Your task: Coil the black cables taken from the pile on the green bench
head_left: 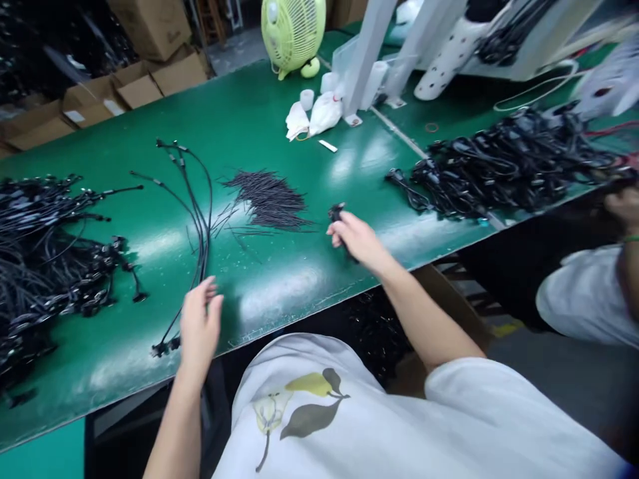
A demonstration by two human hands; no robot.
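Note:
My right hand (355, 238) is closed around a short folded bundle of black cable (335, 211), held over the table's front half. Its connector end sticks out past my fingers. My left hand (200, 320) is open, thumb apart from the fingers, beside several loose black cables (202, 229) that lie lengthwise on the green tabletop. Whether my fingertips touch those cables I cannot tell. Between and beyond my two hands lies a loose heap of thin black ties (272, 201), some strewn toward the cables.
A big tangle of black cables (54, 259) covers the table's left end. Bundled cables (504, 166) are piled at the right, near a co-worker's hand (626, 207). At the back stand a green fan (293, 33), white bags (325, 114) and a metal post (368, 60).

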